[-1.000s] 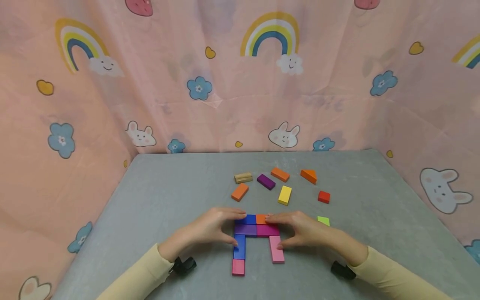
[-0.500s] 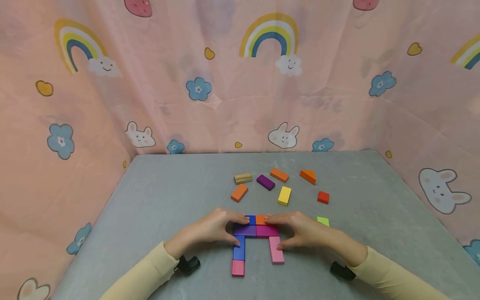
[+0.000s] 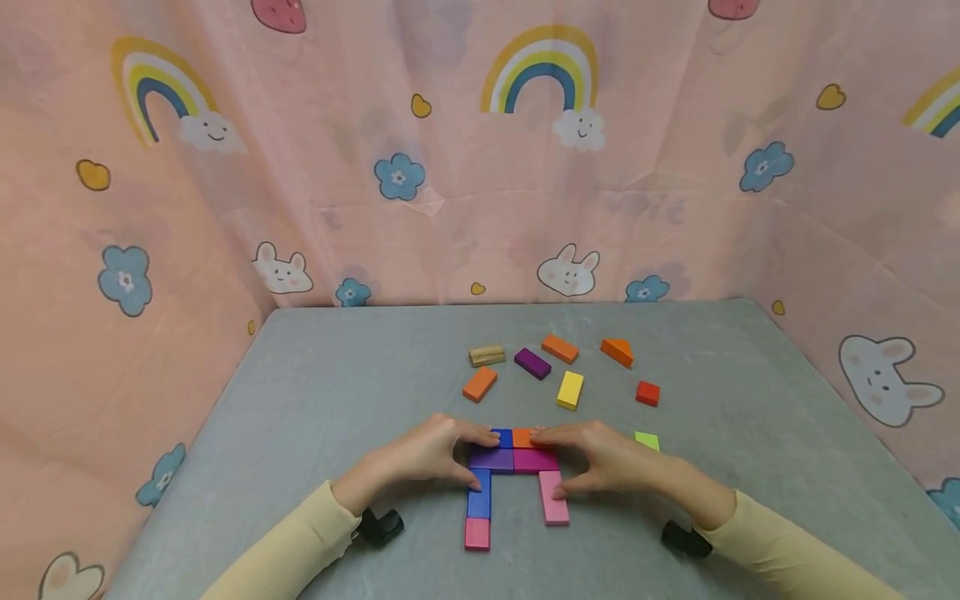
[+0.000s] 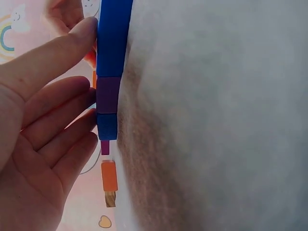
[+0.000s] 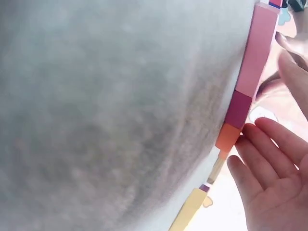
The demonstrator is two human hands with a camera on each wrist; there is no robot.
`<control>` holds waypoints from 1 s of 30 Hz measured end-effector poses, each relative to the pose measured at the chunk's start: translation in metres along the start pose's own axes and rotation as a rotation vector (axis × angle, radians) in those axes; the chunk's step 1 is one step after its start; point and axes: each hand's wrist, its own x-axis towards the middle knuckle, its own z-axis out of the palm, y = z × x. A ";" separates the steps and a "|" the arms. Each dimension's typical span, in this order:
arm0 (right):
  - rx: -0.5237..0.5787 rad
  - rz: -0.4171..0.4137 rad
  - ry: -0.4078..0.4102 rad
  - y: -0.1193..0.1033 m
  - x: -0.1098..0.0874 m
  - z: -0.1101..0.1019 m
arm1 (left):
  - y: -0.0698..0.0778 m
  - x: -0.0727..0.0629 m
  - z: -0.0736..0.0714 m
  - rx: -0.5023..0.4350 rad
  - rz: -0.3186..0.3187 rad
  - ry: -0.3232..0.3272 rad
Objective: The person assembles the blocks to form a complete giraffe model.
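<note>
Flat wooden blocks lie joined in an arch-like shape on the table. A blue block [image 3: 505, 437] and an orange block [image 3: 522, 437] form its far row, above a purple block [image 3: 491, 459] and a magenta block [image 3: 536, 461]. The left leg is a blue block [image 3: 479, 498] ending in a rose block [image 3: 477, 534]; a pink block [image 3: 555, 502] makes the right leg. My left hand [image 3: 423, 454] rests its relaxed fingertips along the left side, thumb at the blue leg. My right hand [image 3: 603, 457] likewise touches the orange block and, by its thumb, the pink one.
Beyond the arch lie loose blocks: wood-grain [image 3: 487, 356], orange [image 3: 480, 384], dark purple [image 3: 532, 363], another orange [image 3: 560, 348], yellow [image 3: 570, 390], an orange triangle [image 3: 617, 352] and red [image 3: 648, 393]. A lime block [image 3: 647, 441] is partly behind the right forearm.
My left hand and wrist have shifted slightly to the right, the fingertips reaching further over the far blue block. My right hand and the blocks look unmoved.
</note>
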 end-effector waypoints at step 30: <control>-0.023 0.092 0.387 0.064 -0.088 -0.024 | -0.002 -0.001 0.003 -0.004 0.000 0.019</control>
